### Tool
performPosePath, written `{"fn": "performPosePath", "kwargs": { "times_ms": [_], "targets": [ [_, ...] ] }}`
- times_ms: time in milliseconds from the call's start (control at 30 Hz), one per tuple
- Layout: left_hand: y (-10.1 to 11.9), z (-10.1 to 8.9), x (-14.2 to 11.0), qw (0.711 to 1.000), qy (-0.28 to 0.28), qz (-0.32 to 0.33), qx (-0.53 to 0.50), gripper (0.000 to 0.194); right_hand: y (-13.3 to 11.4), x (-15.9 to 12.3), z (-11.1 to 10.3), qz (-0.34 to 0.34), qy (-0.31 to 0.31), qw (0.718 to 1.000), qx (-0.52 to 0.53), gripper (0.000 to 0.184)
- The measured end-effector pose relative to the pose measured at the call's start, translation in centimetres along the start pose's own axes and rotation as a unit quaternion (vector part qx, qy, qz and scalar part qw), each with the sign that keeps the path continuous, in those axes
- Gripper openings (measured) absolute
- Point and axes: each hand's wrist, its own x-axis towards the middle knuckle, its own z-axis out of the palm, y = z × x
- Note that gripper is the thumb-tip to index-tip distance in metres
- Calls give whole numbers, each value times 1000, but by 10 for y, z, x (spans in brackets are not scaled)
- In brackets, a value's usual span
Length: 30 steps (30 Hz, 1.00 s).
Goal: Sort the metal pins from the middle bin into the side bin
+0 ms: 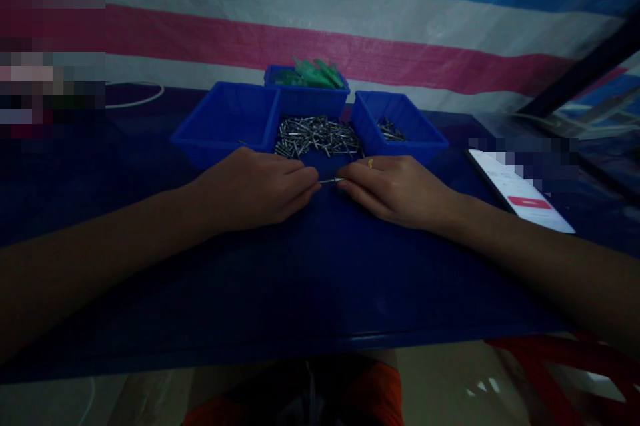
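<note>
Between my two hands stretches a thin metal piece point(329, 181), which looks like a blind rivet: a slim shaft with a flared collar near the right fingertips. My left hand point(265, 186) pinches its left end. The fingers of my right hand point(395, 187), which wears a ring, are closed on the other end. Both ends are hidden in the fingers. Just beyond the hands lies a loose pile of similar metal rivets point(320, 136) on the dark blue table point(320, 279).
Behind my left hand stands a blue bin point(225, 145); a second blue bin point(440, 139) with some rivets is at the right. Farther back, another blue bin point(310, 98) holds green plastic packets point(320, 73). A lit phone point(525, 193) lies at the right, near a red stool point(545, 373).
</note>
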Motion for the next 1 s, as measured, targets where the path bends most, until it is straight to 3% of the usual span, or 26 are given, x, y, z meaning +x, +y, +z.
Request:
{"fn": "performPosePath", "kwargs": {
  "times_ms": [167,533,1000],
  "targets": [
    [0,1,1,1000,-12,-3,5,36,1,0,-1,-12,38,999,10,26],
    [-1,0,0,1000,-6,-10,0,33,0,1,-1,-22,28,999,1,28],
    [-1,1,1,999,-26,-28,0,35,0,-2,-2,-26,69,996,56,22]
  ]
}}
